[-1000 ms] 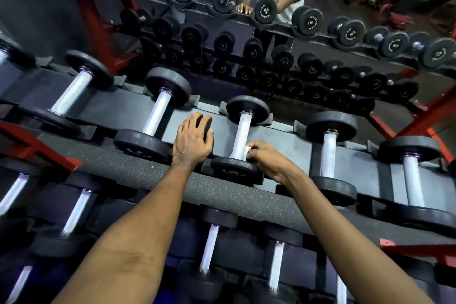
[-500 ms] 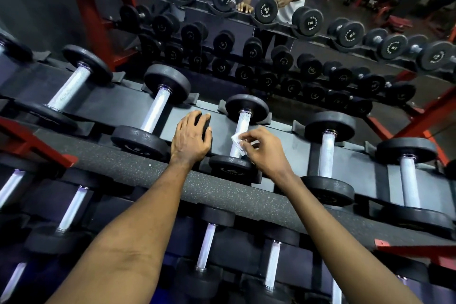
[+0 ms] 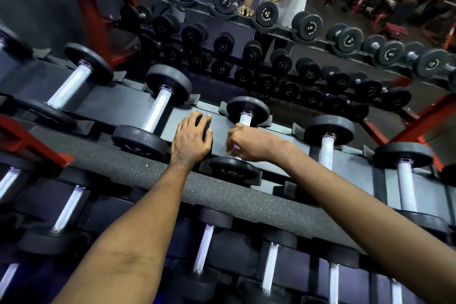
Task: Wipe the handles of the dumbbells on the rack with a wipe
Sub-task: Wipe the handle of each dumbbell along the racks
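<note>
The top shelf [image 3: 138, 103] of the rack carries a row of black dumbbells with knurled silver handles. My right hand [image 3: 249, 142] wraps around the handle [image 3: 245, 119] of the middle dumbbell [image 3: 232, 171], covering its lower half. Only a pale sliver of the wipe [image 3: 233, 150] shows under the fingers; the rest is hidden in the hand. My left hand [image 3: 191, 136] rests palm down on the grey shelf just left of that dumbbell, fingers loosely bent, holding nothing.
Neighbouring dumbbells lie to the left [image 3: 158, 108] and right [image 3: 327, 148] on the same shelf. A padded front rail [image 3: 123, 168] runs below my hands, with a lower shelf of dumbbells [image 3: 203, 247] under it. Red frame posts [image 3: 29, 143] stand at both sides; a mirror behind reflects everything.
My right hand, which was pinching the wipe just off the handle half a second ago, has come down and closed around the handle. My left hand stays on the shelf.
</note>
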Demonstrator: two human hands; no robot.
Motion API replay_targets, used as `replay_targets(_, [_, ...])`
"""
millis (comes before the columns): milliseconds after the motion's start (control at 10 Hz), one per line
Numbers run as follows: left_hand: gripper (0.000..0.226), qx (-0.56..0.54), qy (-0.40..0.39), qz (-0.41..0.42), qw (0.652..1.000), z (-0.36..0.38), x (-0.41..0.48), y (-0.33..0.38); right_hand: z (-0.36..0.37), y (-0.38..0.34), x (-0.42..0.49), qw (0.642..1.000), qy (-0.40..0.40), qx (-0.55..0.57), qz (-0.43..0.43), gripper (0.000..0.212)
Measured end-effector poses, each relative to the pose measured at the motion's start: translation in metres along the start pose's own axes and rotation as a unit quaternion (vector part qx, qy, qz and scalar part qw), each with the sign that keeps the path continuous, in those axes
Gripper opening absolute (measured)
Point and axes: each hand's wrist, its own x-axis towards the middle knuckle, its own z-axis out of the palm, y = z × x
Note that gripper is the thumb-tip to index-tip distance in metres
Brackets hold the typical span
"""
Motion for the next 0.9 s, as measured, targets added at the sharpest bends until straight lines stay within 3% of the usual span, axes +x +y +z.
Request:
replay_targets(200, [0.04,0.001,-0.001,0.0,1.0,0.001,0.0,-0.001,0.002,0.0,0.008,0.998,-0.046,0.022,0.035,0.018])
replay_targets(700, [0.039,0.001,-0.008,-0.004,1.0,0.001,0.001,-0.003,0.011,0.018,0.015,0.978,0.099,-0.072,0.169,0.013])
replay_targets(800, [0.039,0.002,-0.01,-0.006,1.0,0.001,0.001,-0.002,0.013,0.018,0.014,0.972,0.137,-0.049,0.183,0.006])
replay_targets(900, [0.039,-0.002,-0.008,-0.006,1.0,0.001,0.0,-0.001,0.008,0.02,0.011,0.974,0.124,-0.02,0.189,0.014])
